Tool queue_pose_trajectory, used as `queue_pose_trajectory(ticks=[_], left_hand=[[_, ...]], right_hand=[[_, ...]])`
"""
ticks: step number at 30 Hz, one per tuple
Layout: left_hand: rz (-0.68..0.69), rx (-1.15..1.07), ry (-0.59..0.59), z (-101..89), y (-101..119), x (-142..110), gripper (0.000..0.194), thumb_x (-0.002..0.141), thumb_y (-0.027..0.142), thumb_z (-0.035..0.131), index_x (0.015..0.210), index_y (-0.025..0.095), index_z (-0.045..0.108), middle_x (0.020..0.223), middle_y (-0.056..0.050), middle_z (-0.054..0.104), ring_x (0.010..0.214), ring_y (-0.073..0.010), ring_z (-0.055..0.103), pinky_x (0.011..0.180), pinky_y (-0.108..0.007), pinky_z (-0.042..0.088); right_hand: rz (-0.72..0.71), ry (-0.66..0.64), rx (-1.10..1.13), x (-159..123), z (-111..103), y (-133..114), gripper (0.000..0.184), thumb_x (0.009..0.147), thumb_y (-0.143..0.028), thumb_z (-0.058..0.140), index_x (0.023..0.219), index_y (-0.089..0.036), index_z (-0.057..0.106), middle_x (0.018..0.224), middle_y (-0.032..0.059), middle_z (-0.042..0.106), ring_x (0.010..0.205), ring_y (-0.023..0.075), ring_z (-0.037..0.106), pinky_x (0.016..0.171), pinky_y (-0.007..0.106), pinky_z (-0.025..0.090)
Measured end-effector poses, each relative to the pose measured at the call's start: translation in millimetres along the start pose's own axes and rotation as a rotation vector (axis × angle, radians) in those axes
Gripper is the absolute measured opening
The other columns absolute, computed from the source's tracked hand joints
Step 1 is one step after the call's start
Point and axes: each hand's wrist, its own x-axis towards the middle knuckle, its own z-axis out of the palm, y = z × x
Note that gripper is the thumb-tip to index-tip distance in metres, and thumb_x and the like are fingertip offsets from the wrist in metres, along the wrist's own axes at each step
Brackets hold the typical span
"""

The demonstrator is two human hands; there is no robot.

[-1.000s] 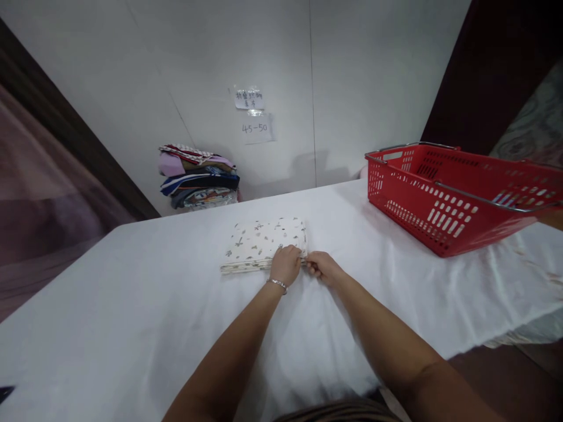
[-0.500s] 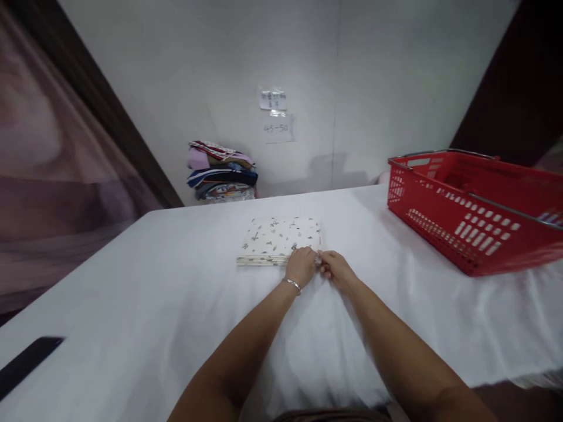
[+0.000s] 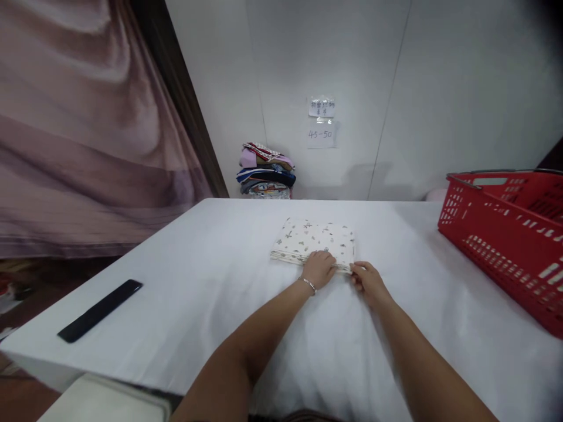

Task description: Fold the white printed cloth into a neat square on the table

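A folded white cloth with small dark prints point(image 3: 312, 240) lies on the white-covered table point(image 3: 211, 275). My left hand point(image 3: 320, 268), with a thin bracelet at the wrist, rests on the cloth's near edge with fingers curled over it. My right hand point(image 3: 366, 279) pinches the cloth's near right corner, fingers closed on the fabric.
A red plastic basket point(image 3: 505, 240) with metal handles stands at the right. A stack of folded coloured clothes point(image 3: 266, 171) sits at the table's far edge by the wall. A long black flat object point(image 3: 100, 309) lies near the left edge. A mauve curtain point(image 3: 79, 129) hangs left.
The view has swung to the left, bringing the curtain and the black object into sight. Both hands stay at the cloth's near edge, the right one now slightly apart from the left.
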Motion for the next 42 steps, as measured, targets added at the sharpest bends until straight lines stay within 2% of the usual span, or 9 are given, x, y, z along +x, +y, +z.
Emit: queue_pose_trajectory(ticks=[4, 8, 11, 13, 15, 17, 21, 32, 42], left_hand=[[-0.061, 0.004, 0.013, -10.4, -44, -17, 0.019, 0.084, 0.033, 0.048, 0.094, 0.022, 0.059, 0.099, -0.005, 0.06, 0.099, -0.0176, 0.05, 0.087, -0.034, 0.036], [-0.239, -0.019, 0.082, -29.3, -97, -43, 0.026, 0.084, 0.039, 0.046, 0.092, 0.021, 0.062, 0.098, -0.005, 0.062, 0.096, -0.0174, 0.052, 0.089, -0.033, 0.037], [-0.598, -0.124, 0.172, -43.6, -126, -61, 0.029, 0.082, 0.04, 0.046, 0.093, 0.02, 0.064, 0.104, -0.006, 0.062, 0.099, -0.0182, 0.052, 0.091, -0.032, 0.037], [-0.807, -0.207, 0.182, -49.6, -136, -68, 0.03, 0.083, 0.039, 0.044, 0.092, 0.02, 0.065, 0.101, -0.006, 0.064, 0.093, -0.0175, 0.056, 0.086, -0.03, 0.04], [-0.891, -0.261, 0.156, -51.9, -141, -70, 0.028, 0.082, 0.037, 0.045, 0.091, 0.02, 0.065, 0.094, -0.004, 0.066, 0.086, -0.0163, 0.058, 0.08, -0.028, 0.043], [-0.903, -0.299, 0.125, -51.8, -142, -68, 0.024, 0.078, 0.031, 0.05, 0.093, 0.02, 0.065, 0.092, -0.003, 0.067, 0.083, -0.0148, 0.06, 0.076, -0.024, 0.044], [-0.905, -0.36, 0.073, -49.4, -139, -63, 0.036, 0.068, 0.018, 0.057, 0.104, 0.02, 0.062, 0.094, -0.001, 0.067, 0.08, -0.0122, 0.061, 0.072, -0.02, 0.045], [-0.922, -0.346, 0.151, -43.7, -136, -58, 0.031, 0.073, 0.028, 0.054, 0.102, 0.023, 0.064, 0.092, 0.0, 0.065, 0.081, -0.013, 0.059, 0.075, -0.022, 0.044], [-0.972, -0.346, 0.221, -34.7, -142, -65, 0.027, 0.075, 0.029, 0.051, 0.097, 0.024, 0.066, 0.091, 0.001, 0.067, 0.082, -0.014, 0.059, 0.073, -0.023, 0.044]], right_hand=[[-0.004, -0.002, -0.021, -1, 0, 0, 0.035, 0.058, -0.034, 0.071, 0.079, -0.02, 0.047, 0.048, -0.0055, 0.052, 0.036, 0.0062, 0.041, 0.03, 0.015, 0.02], [-0.022, 0.0, -0.054, -1, -1, 1, 0.033, 0.059, -0.036, 0.069, 0.08, -0.02, 0.048, 0.046, -0.006, 0.05, 0.036, 0.0061, 0.04, 0.03, 0.015, 0.02], [-0.026, 0.005, -0.062, -1, -1, 1, 0.033, 0.059, -0.035, 0.069, 0.08, -0.02, 0.047, 0.046, -0.0062, 0.05, 0.036, 0.0061, 0.039, 0.03, 0.015, 0.02], [-0.027, 0.004, -0.065, 0, -1, 2, 0.033, 0.059, -0.035, 0.069, 0.08, -0.02, 0.047, 0.047, -0.0062, 0.05, 0.036, 0.0062, 0.04, 0.03, 0.015, 0.02], [-0.031, 0.002, -0.068, 1, -2, 3, 0.034, 0.059, -0.035, 0.069, 0.08, -0.021, 0.047, 0.047, -0.0063, 0.05, 0.036, 0.0063, 0.039, 0.03, 0.015, 0.02], [-0.035, 0.002, -0.072, 1, -3, 3, 0.034, 0.059, -0.036, 0.069, 0.08, -0.021, 0.047, 0.046, -0.0063, 0.05, 0.035, 0.0062, 0.039, 0.03, 0.016, 0.02], [-0.037, 0.011, -0.074, 1, -3, 3, 0.035, 0.058, -0.037, 0.07, 0.079, -0.02, 0.047, 0.047, -0.0058, 0.05, 0.035, 0.0063, 0.039, 0.03, 0.016, 0.019], [-0.043, -0.003, -0.103, -1, -3, 2, 0.037, 0.058, -0.039, 0.069, 0.081, -0.02, 0.047, 0.042, -0.0071, 0.047, 0.035, 0.0069, 0.037, 0.031, 0.016, 0.019], [-0.17, 0.045, -0.19, 1, -1, 3, 0.03, 0.059, -0.034, 0.066, 0.079, -0.02, 0.048, 0.042, -0.0084, 0.045, 0.034, 0.0062, 0.034, 0.032, 0.017, 0.019]])
